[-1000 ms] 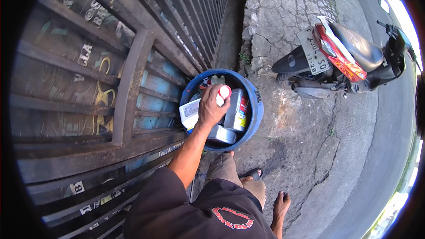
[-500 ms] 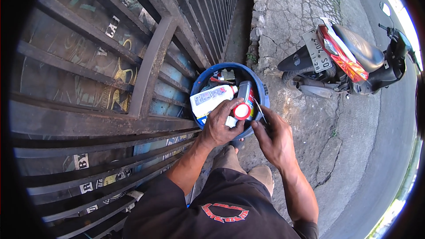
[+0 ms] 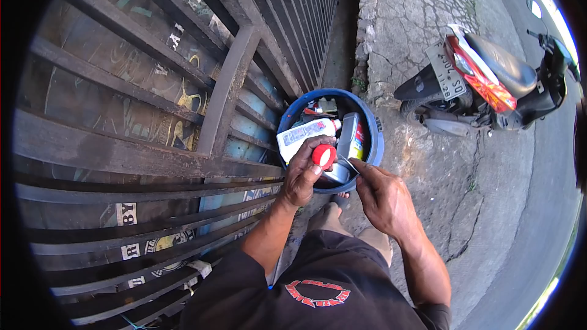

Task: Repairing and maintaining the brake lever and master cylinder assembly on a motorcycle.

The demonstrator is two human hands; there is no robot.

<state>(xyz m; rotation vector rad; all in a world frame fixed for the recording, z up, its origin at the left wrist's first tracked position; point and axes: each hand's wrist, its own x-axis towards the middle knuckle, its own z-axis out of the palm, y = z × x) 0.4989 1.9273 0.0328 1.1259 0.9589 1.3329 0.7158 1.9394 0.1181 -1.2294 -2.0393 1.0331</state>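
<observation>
My left hand [image 3: 301,177] holds a red bottle cap [image 3: 324,156] between thumb and fingers, its pale round inside facing up. My right hand [image 3: 386,200] grips a thin, shiny metal tool [image 3: 349,164], whose tip points toward the left hand; its exact kind is not clear. Both hands are over the near side of a blue bucket [image 3: 377,140]. Inside lie a white bottle [image 3: 302,138] with a red cap, tilted to the left, and a grey bottle [image 3: 349,134] with a coloured label. Another greyish container [image 3: 337,174] shows partly beneath the hands.
A dark metal barred fence [image 3: 227,95] runs close along the left, with painted panels behind it. To the right a red and black motorbike [image 3: 483,76] stands on the cracked pavement [image 3: 428,220], beside the road [image 3: 526,208]. My legs are just below the bucket.
The cap in my left hand has tilted and moved back from the right hand. The metal tool has swung to point more to the left. The whole view has shifted slightly.
</observation>
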